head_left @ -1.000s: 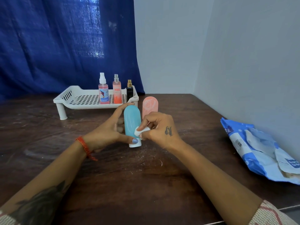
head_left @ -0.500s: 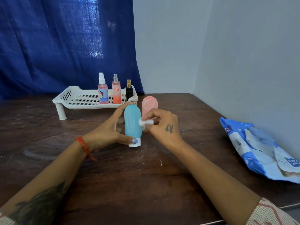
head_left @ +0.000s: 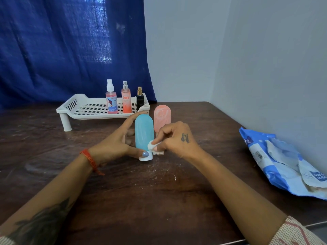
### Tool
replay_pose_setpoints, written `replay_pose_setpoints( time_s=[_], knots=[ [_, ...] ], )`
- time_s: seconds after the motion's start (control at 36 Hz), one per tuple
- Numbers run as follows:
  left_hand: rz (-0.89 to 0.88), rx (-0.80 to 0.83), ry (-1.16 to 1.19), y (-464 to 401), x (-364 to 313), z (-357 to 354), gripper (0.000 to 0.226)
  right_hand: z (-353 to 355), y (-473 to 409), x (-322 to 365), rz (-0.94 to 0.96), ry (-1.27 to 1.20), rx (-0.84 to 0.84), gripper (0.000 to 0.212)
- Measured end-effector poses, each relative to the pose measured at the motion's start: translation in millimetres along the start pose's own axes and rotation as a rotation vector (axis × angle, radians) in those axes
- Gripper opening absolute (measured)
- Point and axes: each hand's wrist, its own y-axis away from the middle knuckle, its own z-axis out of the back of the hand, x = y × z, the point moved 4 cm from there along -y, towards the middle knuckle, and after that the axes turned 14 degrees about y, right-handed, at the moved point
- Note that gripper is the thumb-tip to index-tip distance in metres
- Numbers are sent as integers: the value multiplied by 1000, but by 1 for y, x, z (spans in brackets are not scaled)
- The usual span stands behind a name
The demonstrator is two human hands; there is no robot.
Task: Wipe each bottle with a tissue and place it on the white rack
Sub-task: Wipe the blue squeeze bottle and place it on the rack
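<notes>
At frame centre my left hand [head_left: 115,145] grasps the blue bottle [head_left: 143,133], cap-down on the tabletop [head_left: 141,200]. My right hand [head_left: 174,139] pinches a tissue [head_left: 152,146] against its lower side. White rack [head_left: 85,110] sits behind, upper left.

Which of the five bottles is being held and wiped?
The blue bottle: the left hand holds it and the right hand presses a tissue against it. The others stand untouched.
</notes>
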Motion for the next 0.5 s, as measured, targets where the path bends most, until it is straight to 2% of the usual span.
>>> replay_pose_setpoints(
  time_s=[0.06,0.11,0.22,0.28,0.33,0.5],
  knots=[
    [-5,-1,-7,0,0,-1,104,-1,0,0,3,8,57,9],
    [-5,-2,-14,0,-1,-1,104,1,0,1,13,-36,41,11],
    [-7,3,-7,-1,-1,-2,104,10,-1,3,86,-204,-322,13],
    [-15,7,-32,0,-1,-3,104,11,0,7,182,-181,-423,16],
    [-19,10,-40,-1,-2,-4,105,7,0,9,268,-87,-444,20],
    [-1,7,-16,-1,0,-1,112,2,-4,4,321,13,-362,18]
  ],
)
